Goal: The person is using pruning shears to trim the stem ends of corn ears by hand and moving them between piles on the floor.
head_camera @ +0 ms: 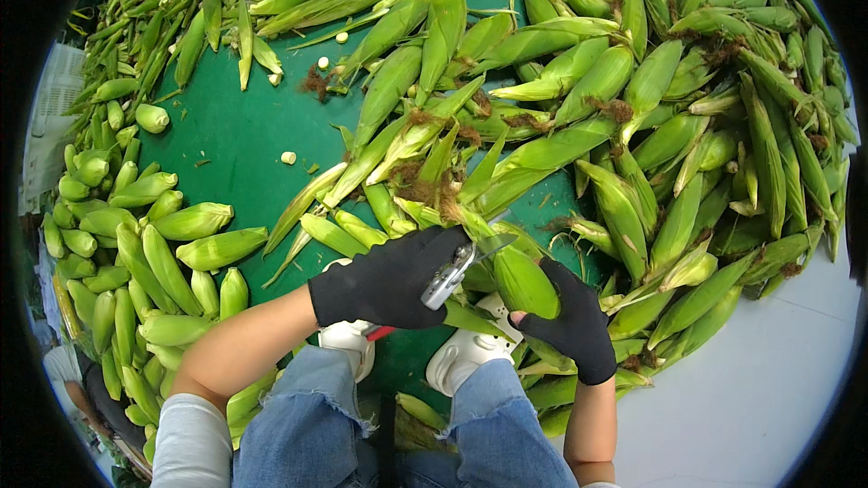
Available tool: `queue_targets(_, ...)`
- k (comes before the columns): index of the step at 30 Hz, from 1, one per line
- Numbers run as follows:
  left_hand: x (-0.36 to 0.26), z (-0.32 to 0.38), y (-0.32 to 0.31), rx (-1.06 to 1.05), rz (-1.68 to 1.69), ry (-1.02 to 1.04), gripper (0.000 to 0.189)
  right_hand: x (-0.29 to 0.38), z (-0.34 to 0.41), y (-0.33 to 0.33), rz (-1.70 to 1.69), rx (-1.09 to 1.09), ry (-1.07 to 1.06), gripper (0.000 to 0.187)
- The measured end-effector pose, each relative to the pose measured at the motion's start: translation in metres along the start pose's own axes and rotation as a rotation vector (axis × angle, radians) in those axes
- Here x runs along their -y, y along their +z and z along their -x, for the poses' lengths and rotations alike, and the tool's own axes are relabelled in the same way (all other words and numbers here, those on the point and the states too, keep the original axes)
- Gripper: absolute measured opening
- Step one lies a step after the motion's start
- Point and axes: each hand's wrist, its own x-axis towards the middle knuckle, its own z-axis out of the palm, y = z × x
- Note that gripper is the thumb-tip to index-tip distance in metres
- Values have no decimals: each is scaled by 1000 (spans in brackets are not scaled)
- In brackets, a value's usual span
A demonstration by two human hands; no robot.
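Black gloves cover both of my hands. My left hand (390, 278) grips a pair of pruning shears (447, 278) with a silver metal body; a bit of red handle shows below the hand. The shears' blade lies against the upper part of a green-husked ear of corn (523, 285), near its silk end. That ear's lower part is held by my right hand (576, 325), its thumb tip showing bare. Brown corn silk (447, 200) lies just beyond the blades. How far the blades are closed is hard to see.
Untrimmed ears (671, 115) are heaped at right and ahead. Trimmed ears (169, 271) pile up at left. Husk leaves (142, 20) cover the far left. Cut stem pieces (288, 158) dot the green floor sheet (237, 135). White clogs (468, 356) stand close beneath my hands.
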Motion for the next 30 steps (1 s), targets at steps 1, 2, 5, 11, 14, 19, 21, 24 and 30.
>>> queue_targets(1,-3,-1,-4,66,46,-85,77,-2,1,-1,-13,26,-2,69)
queue_targets(2,2,-2,-1,69,50,-85,77,-4,1,-1,-13,28,2,69)
queue_targets(5,29,-2,0,-14,-33,-455,70,-7,1,-2,19,65,-27,72)
queue_targets(11,2,0,5,-368,589,-163,68,-24,4,27,-812,197,89,74)
queue_targets(14,-20,-7,8,-399,720,-182,61,-17,2,36,-691,204,23,74)
queue_targets(19,-14,-8,6,-419,558,-206,57,5,5,30,-72,-21,-183,68)
queue_targets(21,-2,-8,13,-464,574,-193,44,8,1,32,22,-46,-199,66)
queue_targets(24,0,-9,12,-393,1074,-380,44,9,-2,44,54,-119,-251,65)
queue_targets(30,-13,-5,2,-412,1344,-485,45,9,-9,54,-25,-401,-290,54)
